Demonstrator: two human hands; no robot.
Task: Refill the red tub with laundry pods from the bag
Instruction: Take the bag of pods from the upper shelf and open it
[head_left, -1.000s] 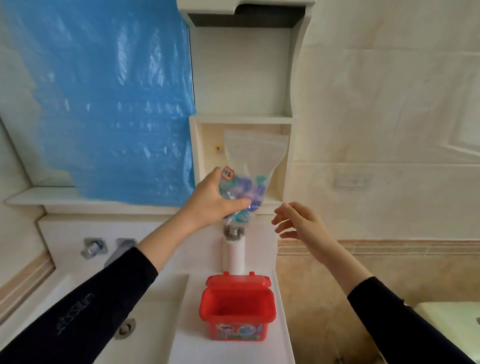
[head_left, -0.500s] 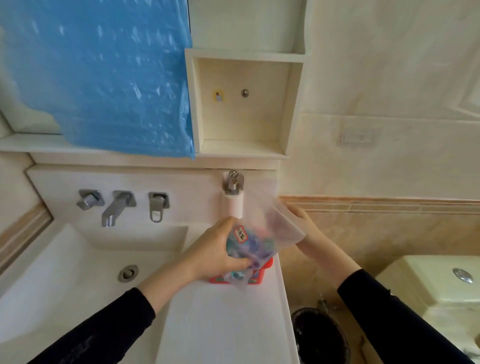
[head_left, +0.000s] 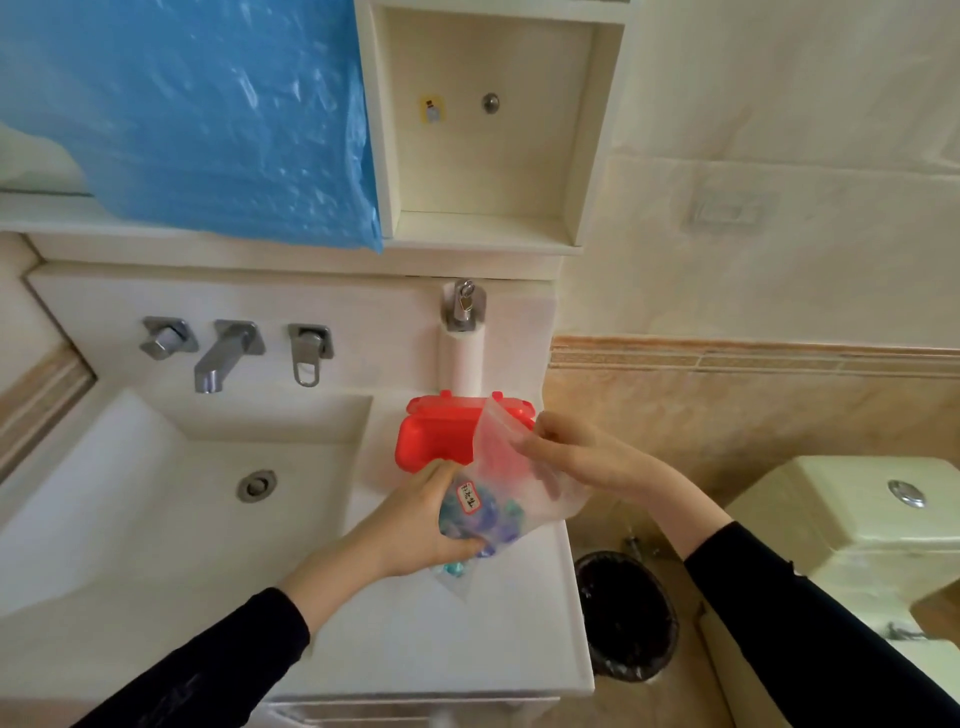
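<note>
The red tub (head_left: 436, 441) stands on the white counter with its lid hinged back toward the wall. Just in front of it, partly covering its right side, is a clear plastic bag (head_left: 511, 483) with a small red-edged label. Blue and teal laundry pods (head_left: 480, 519) bunch in the bag's lower end. My left hand (head_left: 410, 530) is shut around that lower end. My right hand (head_left: 576, 457) grips the bag's upper edge near the tub's right corner. The tub's inside is mostly hidden.
A sink basin (head_left: 156, 519) with a tap (head_left: 218, 358) lies to the left. A white dispenser (head_left: 465, 353) stands behind the tub. A black bin (head_left: 628, 618) sits on the floor right of the counter (head_left: 441, 639), beside a toilet (head_left: 852, 540). A wall niche (head_left: 488, 140) is above.
My left hand brought the bag down from the wall niche to the counter in front of the tub. My right hand, empty before, now holds the bag's upper edge.
</note>
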